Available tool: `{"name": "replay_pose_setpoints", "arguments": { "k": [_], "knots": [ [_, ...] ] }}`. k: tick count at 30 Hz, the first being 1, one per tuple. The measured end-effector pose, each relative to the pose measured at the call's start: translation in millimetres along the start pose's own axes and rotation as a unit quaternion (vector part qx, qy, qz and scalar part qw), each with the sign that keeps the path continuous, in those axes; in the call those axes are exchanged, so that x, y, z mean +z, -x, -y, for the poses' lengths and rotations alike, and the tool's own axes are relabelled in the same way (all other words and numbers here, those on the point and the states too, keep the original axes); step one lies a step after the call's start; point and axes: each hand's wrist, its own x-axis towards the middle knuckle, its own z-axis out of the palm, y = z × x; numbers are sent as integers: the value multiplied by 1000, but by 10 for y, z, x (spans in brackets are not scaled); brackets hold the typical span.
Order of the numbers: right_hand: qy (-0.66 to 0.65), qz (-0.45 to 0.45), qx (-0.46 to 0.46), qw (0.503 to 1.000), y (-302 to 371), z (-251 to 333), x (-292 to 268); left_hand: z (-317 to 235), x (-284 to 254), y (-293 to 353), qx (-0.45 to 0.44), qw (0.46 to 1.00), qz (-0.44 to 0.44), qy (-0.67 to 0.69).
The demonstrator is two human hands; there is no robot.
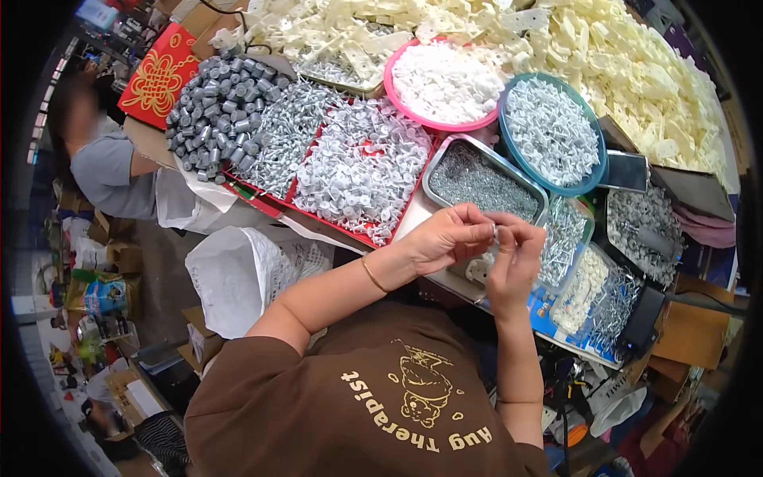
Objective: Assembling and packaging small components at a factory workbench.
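Note:
My left hand (451, 240) and my right hand (515, 262) meet above the near edge of the table, fingertips pinched together. Between them is a small whitish part (497, 231), mostly covered by the fingers, so its exact kind is hidden. Just beyond the hands lies a metal tray (431, 184) of tiny dark screws. A clear tub with long silvery screws (563, 238) is close to my right hand. To the left, a red box holds white round-headed plastic pieces (362, 167) with pins, beside a heap of small screws (290, 135).
Grey cylindrical caps (222, 111) are piled at the left. A pink basin (388, 83) and a teal basin (602, 163) hold white pieces. Cream plastic parts (636, 87) cover the far side. A white sack (226, 274) stands below the table; another person (115, 171) is at left.

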Motion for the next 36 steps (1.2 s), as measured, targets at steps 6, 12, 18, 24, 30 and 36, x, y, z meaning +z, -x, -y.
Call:
{"name": "replay_pose_setpoints", "arguments": {
  "k": [6,12,18,24,30,36],
  "knots": [
    [-65,8,91,994,-357,-34,-172,-220,-25,89,104,989,-46,-97],
    [231,77,83,966,-520,-581,-210,-104,222,281,200,808,-69,-549],
    [269,122,65,953,-498,-694,-91,199,135,221,338,632,-19,-697],
    [245,108,46,962,-519,-630,-104,167,177,143,328,576,1,-749],
    [120,89,109,983,-560,-427,-237,65,169,81,406,527,41,-746],
    [66,70,153,984,-282,-319,-419,-2021,-384,-32,370,178,-298,-862]
  ]
}}
